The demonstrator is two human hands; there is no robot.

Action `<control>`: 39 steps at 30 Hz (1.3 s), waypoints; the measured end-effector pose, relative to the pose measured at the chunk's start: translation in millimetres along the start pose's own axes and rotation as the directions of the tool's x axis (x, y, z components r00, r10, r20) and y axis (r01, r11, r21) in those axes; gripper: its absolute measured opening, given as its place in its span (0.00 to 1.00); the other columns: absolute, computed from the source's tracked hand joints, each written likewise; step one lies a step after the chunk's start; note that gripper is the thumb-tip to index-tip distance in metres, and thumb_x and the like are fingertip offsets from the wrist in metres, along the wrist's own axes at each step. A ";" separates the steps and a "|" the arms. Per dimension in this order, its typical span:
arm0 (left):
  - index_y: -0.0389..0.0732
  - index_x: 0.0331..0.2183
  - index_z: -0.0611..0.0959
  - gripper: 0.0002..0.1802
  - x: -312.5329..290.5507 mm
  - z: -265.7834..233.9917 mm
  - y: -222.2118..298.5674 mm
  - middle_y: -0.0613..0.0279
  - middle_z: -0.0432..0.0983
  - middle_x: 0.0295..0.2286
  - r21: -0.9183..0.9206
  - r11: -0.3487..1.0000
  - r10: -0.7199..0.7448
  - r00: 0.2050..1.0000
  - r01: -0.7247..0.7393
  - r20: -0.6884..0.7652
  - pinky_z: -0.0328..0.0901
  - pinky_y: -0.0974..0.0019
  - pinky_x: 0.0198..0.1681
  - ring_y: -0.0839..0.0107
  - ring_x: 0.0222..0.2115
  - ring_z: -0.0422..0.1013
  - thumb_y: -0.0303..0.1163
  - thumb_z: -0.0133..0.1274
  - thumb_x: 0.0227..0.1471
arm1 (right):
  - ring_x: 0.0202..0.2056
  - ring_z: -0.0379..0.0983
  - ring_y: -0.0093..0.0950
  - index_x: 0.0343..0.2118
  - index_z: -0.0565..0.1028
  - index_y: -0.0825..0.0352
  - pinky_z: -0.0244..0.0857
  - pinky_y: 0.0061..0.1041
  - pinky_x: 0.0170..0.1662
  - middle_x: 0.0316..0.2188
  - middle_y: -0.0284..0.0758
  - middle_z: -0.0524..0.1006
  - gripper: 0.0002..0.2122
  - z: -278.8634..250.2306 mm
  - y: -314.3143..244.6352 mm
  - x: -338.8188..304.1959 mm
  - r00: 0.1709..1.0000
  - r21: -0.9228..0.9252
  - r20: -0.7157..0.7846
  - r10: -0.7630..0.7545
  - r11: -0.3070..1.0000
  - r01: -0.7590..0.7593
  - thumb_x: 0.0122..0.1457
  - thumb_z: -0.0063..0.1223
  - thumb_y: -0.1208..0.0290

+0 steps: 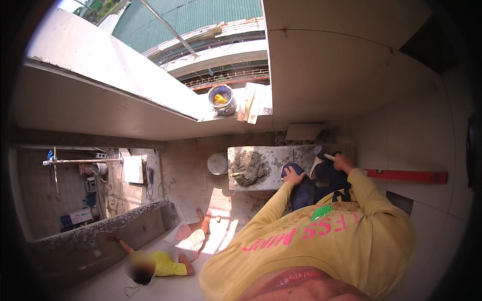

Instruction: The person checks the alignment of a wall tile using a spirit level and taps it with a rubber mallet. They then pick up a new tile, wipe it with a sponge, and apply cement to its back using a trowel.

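A half-finished tiled room under a sunlit window opening, its pale wall tiles (pixel 351 65) running up the right side and raw masonry showing below. On the sill stands a paint-stained bucket (pixel 222 100) beside scraps of board. A large tile (pixel 266 168) lies flat as a working board, carrying a mound of grey mortar (pixel 249 167) kept within arm's reach. The person in a yellow shirt crouches over it: the left hand (pixel 293 175) rests spread and flat on a dark knee, apparently to brace the body, holding nothing; the right hand (pixel 343 161) is closed round the pale handle of a tool (pixel 321 153), most likely a mallet or trowel, its head near the tile's far corner. A red spirit level (pixel 406 175) sits against the right wall, at hand for checking the rows. A second person in yellow lies on the floor (pixel 165 241) lower left.
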State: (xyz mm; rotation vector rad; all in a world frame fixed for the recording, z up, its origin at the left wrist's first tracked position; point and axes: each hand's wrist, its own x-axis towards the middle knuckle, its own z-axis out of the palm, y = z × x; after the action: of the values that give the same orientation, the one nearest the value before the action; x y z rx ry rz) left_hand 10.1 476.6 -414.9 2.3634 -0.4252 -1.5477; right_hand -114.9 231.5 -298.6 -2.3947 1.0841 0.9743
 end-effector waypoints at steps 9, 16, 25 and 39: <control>0.34 0.52 0.82 0.32 6.7 -48.8 -17.9 0.43 0.78 0.49 -0.002 0.961 0.275 0.960 -0.276 -0.048 0.68 0.54 0.56 0.50 0.52 0.74 0.51 0.58 0.57 | 0.47 0.79 0.44 0.46 0.81 0.65 0.73 0.43 0.49 0.45 0.46 0.82 0.16 -38.1 -24.8 -23.8 0.999 -0.042 0.055 0.000 0.999 0.003 0.52 0.58 0.72; 0.35 0.42 0.83 0.16 -87.3 -269.9 195.9 0.59 0.79 0.21 -0.234 0.558 0.339 0.476 -0.796 -0.812 0.70 0.64 0.30 0.70 0.23 0.77 0.38 0.53 0.62 | 0.46 0.79 0.46 0.46 0.81 0.67 0.73 0.42 0.48 0.43 0.49 0.81 0.16 -40.0 46.6 -43.9 0.999 0.067 0.027 0.034 0.997 -0.036 0.55 0.56 0.70; 0.36 0.69 0.56 0.36 -171.5 -373.7 310.9 0.69 0.72 0.20 -0.182 0.233 0.483 0.276 -0.955 -0.831 0.65 0.75 0.23 0.82 0.19 0.67 0.25 0.46 0.62 | 0.46 0.79 0.47 0.44 0.81 0.68 0.72 0.43 0.49 0.43 0.49 0.81 0.16 -50.7 98.0 -93.8 0.990 0.346 -0.034 0.134 0.931 -0.114 0.53 0.56 0.69; 0.40 0.67 0.62 0.37 -167.8 -362.9 331.5 0.63 0.78 0.29 -0.324 0.245 0.234 0.380 -0.914 -0.895 0.72 0.70 0.25 0.77 0.22 0.74 0.27 0.49 0.58 | 0.43 0.78 0.53 0.42 0.79 0.70 0.72 0.50 0.46 0.39 0.54 0.81 0.24 -38.5 200.1 -48.4 0.962 0.569 -0.245 0.119 0.821 0.043 0.55 0.58 0.51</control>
State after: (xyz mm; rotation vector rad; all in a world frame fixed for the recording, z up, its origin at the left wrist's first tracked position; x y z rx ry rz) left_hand 250.4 265.8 -5.6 1.4085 -0.3137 -0.1646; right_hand -272.1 105.4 -241.7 -2.0291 1.2998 0.2555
